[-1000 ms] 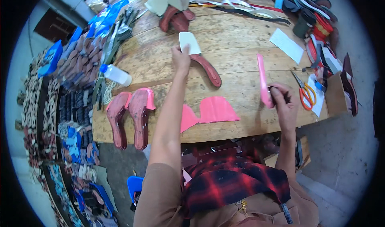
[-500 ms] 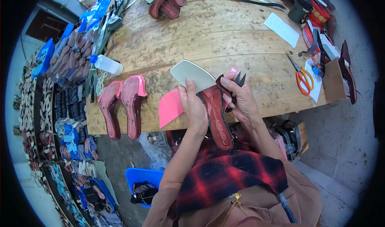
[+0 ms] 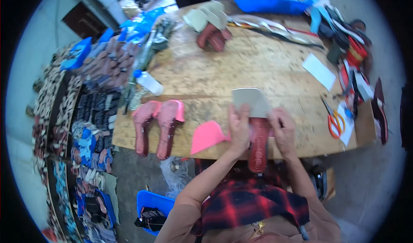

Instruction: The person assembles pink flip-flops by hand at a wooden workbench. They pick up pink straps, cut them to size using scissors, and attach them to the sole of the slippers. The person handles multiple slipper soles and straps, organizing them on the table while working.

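Between my hands is a sandal insole, its heel end (image 3: pixel 258 155) red and pointing toward me, its wide front (image 3: pixel 251 101) covered in pale grey-cream sheet. My left hand (image 3: pixel 238 129) grips its left edge, fingers lying on the pale part. On the opposite edge my right hand (image 3: pixel 282 133) is closed with curled fingers; a dark bit shows among them, too blurred to name. A pink sheet piece (image 3: pixel 208 137) lies on the table left of my left hand, and some pink also shows beside the insole. Farther left rest two red insoles (image 3: pixel 144 129) (image 3: pixel 169 131) with pink front edges.
Orange-handled scissors (image 3: pixel 335 122) lie on paper at the right, beside a cardboard box (image 3: pixel 365 120). A blue-capped bottle (image 3: pixel 149 83) is at the left. More insoles (image 3: pixel 213 37) and strips (image 3: pixel 275 28) lie at the far side. Loaded shelves (image 3: pixel 64 110) stand left; a blue bin (image 3: pixel 157 202) sits below.
The insole has turned more upright, its pale front now pointing straight away from me. My right hand has come down along its edge; the dark pointed snips no longer show. The whole view has shifted.
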### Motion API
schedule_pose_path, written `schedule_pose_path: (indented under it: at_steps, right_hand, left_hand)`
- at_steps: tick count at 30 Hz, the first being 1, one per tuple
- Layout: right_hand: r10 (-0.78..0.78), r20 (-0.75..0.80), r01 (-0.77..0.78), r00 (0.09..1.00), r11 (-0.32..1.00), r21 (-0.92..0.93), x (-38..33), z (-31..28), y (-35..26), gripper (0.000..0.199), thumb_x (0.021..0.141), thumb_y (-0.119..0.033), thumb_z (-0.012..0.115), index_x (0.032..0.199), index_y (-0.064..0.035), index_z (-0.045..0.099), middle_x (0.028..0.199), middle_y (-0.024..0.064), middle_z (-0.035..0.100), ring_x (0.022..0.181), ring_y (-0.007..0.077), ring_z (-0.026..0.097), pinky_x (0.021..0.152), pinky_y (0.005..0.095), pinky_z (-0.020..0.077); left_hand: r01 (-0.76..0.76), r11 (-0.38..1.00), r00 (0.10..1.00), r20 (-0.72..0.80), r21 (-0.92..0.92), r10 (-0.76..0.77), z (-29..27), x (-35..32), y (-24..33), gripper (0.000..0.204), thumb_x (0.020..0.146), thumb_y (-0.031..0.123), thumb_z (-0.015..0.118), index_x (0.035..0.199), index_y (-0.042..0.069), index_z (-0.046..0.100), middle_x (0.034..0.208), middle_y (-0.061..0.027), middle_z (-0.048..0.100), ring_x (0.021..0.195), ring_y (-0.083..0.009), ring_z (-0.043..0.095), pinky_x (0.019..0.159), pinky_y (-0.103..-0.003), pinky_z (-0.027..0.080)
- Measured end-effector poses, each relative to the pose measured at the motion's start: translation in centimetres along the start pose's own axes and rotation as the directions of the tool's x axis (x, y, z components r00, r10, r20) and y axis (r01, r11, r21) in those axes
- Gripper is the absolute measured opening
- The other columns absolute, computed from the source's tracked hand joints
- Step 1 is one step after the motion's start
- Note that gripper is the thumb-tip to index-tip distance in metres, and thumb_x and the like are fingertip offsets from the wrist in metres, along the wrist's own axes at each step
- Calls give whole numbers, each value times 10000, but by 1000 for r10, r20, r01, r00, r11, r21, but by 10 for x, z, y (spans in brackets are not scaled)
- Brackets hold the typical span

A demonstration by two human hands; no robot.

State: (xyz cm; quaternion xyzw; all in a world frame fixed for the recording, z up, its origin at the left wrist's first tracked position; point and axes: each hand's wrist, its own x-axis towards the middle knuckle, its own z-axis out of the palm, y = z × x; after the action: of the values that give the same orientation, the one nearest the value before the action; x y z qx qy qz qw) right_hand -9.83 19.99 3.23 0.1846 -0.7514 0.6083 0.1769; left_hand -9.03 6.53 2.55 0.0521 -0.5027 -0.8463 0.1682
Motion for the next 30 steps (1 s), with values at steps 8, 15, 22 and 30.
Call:
schedule_pose_path:
  at_steps: [8, 15, 22, 30]
  right_hand:
    - [86, 67, -89, 994, 995, 42, 54, -67, -6, 255, 902, -113, 631, 704, 13, 531, 659, -18, 472, 609, 68, 394, 546, 265, 315]
    - [406, 346, -292, 846, 895, -337, 96, -112, 29, 199, 924, -184, 608, 905, 11, 646, 703, 1, 540, 674, 71, 520, 614, 248, 414]
    - [146, -242, -180, 959, 975, -127, 13, -95, 42, 246, 960, -238, 564, 936, -31, 696, 670, 1, 592, 622, 95, 547, 551, 277, 444]
    - [605, 498, -769, 621, 592, 240, -36, -10, -29, 476, 998, -384, 517, 1204, 35, 611, 824, 63, 685, 584, 105, 607, 419, 208, 412]
  left_hand:
    - [-894, -149, 414, 907, 422, 83, 42, 34, 91, 810, 685, 306, 795, 1353, 30, 431, 1215, -174, 555, 1195, -299, 530, 1130, -467, 281]
    - [-875, 16, 409, 756, 485, -511, 16, 36, 81, 697, 574, 476, 798, 1089, 42, 619, 912, -116, 599, 974, -305, 595, 965, -431, 413]
    - [313, 517, 449, 355, 797, -820, -48, 8, 33, 518, 812, 515, 675, 1025, 43, 659, 1018, -121, 668, 904, -238, 650, 764, -380, 530]
    - [738, 562, 471, 311, 375, -826, -25, 4, 97, 266, 860, 163, 680, 1070, 8, 626, 1009, -85, 662, 906, -150, 634, 795, -304, 518]
